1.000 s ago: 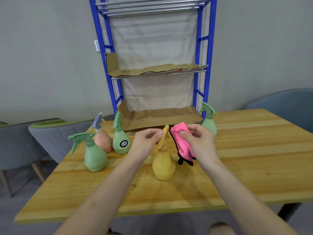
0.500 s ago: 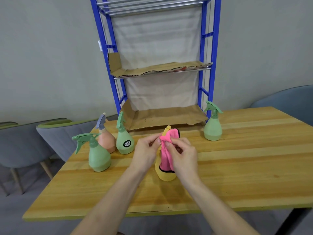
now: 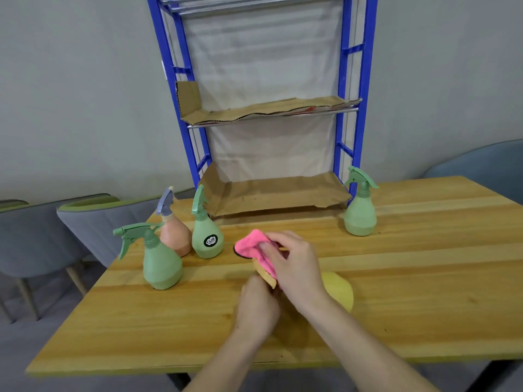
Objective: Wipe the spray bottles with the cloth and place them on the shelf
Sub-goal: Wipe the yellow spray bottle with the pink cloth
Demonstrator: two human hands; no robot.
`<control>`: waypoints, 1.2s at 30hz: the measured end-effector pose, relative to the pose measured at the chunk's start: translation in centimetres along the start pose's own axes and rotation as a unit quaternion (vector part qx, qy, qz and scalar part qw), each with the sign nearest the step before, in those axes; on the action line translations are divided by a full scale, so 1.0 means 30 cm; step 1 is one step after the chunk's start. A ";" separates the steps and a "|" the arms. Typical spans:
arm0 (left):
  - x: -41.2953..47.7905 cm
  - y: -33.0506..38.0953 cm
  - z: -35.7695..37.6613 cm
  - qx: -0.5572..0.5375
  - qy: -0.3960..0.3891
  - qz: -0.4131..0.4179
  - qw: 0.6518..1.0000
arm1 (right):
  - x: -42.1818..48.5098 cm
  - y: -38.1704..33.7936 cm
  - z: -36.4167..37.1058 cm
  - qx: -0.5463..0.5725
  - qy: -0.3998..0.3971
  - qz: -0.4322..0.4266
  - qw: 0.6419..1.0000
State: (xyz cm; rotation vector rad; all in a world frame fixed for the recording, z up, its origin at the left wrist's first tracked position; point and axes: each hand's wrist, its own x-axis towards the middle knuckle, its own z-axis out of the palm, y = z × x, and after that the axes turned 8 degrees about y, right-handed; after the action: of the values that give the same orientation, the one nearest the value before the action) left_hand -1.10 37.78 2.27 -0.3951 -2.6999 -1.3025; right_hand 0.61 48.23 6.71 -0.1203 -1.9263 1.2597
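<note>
The yellow spray bottle (image 3: 338, 290) is tipped over above the table, its body to the right and its spray head toward me. My left hand (image 3: 257, 305) grips the bottle's spray head end from below. My right hand (image 3: 294, 264) holds the pink cloth (image 3: 250, 246) wrapped over the bottle's neck. Three green spray bottles stand on the table: one at the front left (image 3: 160, 260), one with a black label (image 3: 206, 233) and one at the right by the shelf (image 3: 360, 207). An orange bottle with a grey-blue sprayer (image 3: 175, 230) stands between the two left ones.
The blue metal shelf (image 3: 343, 89) stands at the table's far edge, its two tiers lined with cardboard (image 3: 271, 193). The wooden table (image 3: 424, 278) stretches right. Grey chairs (image 3: 93, 222) stand at the left and one (image 3: 486, 165) at the right.
The yellow bottle went from upright to lying tipped in my hands. My left hand moved from its top down to the spray head end, and my right hand brought the cloth over the neck.
</note>
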 end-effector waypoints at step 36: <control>0.148 0.245 -0.112 -0.206 -0.080 0.074 0.972 | 0.026 0.022 -0.135 0.149 0.131 0.093 0.976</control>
State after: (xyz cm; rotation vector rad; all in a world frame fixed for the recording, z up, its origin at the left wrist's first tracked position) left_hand -3.28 40.35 10.86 -0.7559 -2.4434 -1.8550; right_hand 2.58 51.85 7.33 -0.3011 -1.5106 1.5591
